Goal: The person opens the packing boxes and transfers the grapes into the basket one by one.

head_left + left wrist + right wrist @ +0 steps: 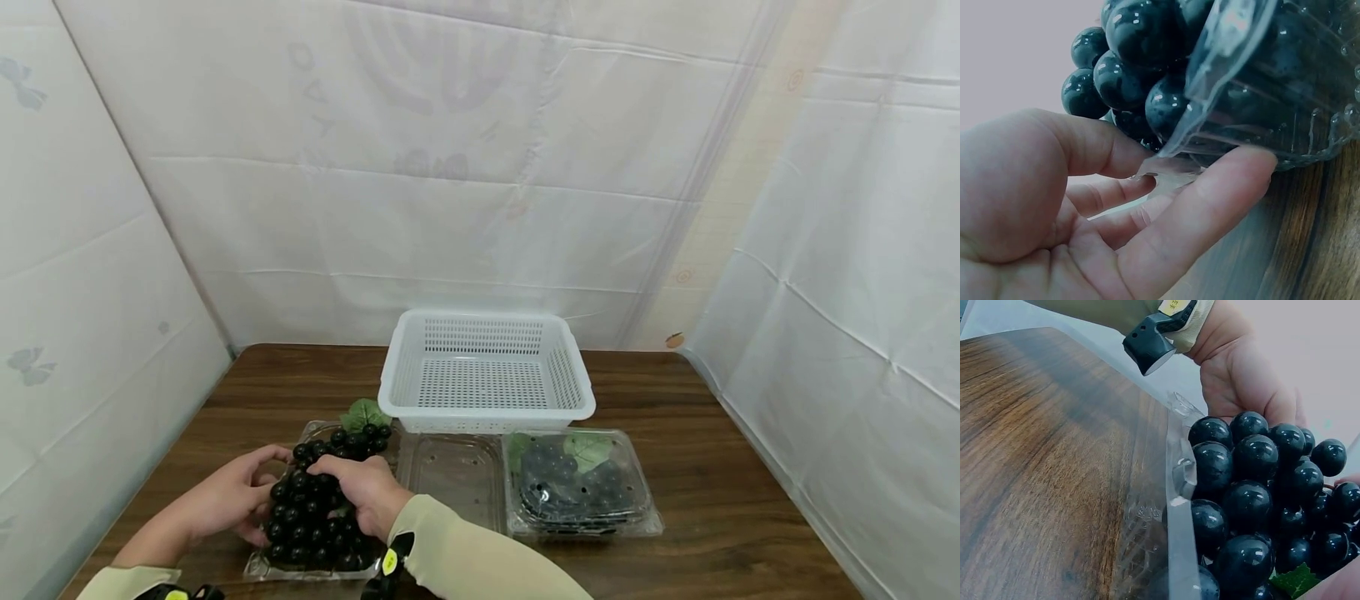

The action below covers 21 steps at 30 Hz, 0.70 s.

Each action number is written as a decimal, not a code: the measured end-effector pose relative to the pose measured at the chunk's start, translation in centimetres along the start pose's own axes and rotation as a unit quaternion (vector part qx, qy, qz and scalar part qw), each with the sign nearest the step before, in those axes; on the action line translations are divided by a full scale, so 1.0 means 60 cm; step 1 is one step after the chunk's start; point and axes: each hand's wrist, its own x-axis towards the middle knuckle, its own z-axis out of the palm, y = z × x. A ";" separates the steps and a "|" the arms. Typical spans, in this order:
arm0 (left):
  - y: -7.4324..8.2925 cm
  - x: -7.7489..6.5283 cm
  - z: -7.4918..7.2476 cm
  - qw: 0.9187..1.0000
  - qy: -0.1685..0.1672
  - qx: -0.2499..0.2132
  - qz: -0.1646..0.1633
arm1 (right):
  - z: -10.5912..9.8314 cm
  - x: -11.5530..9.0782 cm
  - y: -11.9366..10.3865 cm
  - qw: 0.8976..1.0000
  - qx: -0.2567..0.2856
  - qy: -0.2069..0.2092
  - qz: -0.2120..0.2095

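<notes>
A bunch of dark grapes (pixel 300 521) fills the base of an open clear plastic box (pixel 258 571) at the front left, with a green leaf (pixel 365 414) at its far end. My left hand (pixel 228 498) is at the box's left side. In the left wrist view its fingers (pixel 1204 206) pinch the thin plastic rim (pixel 1175 164) beside the grapes. From the right, my right hand (pixel 367 492) reaches over the bunch and grips grapes near its middle; some of its fingers are hidden among them. The right wrist view shows grapes (pixel 1247 506) rising above the box wall.
The box's flat clear lid (pixel 453 475) lies open on its right. Beside that stands a closed clear box (pixel 581 483) of grapes with leaves. A white slotted basket (pixel 487 412) stands behind them on the brown wooden table (pixel 720 500). Pale sheets (pixel 450 208) hang around the table.
</notes>
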 end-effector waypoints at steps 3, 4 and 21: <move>0.000 -0.001 0.000 1.000 0.002 0.001 0.003 | 0.001 0.000 -0.001 1.000 0.003 0.004 0.003; 0.000 -0.001 0.001 1.000 0.004 0.004 0.004 | 0.001 -0.001 -0.001 1.000 0.003 0.007 0.004; 0.007 0.002 0.013 0.999 0.026 0.027 0.006 | 0.012 0.002 0.009 0.999 0.013 0.041 -0.005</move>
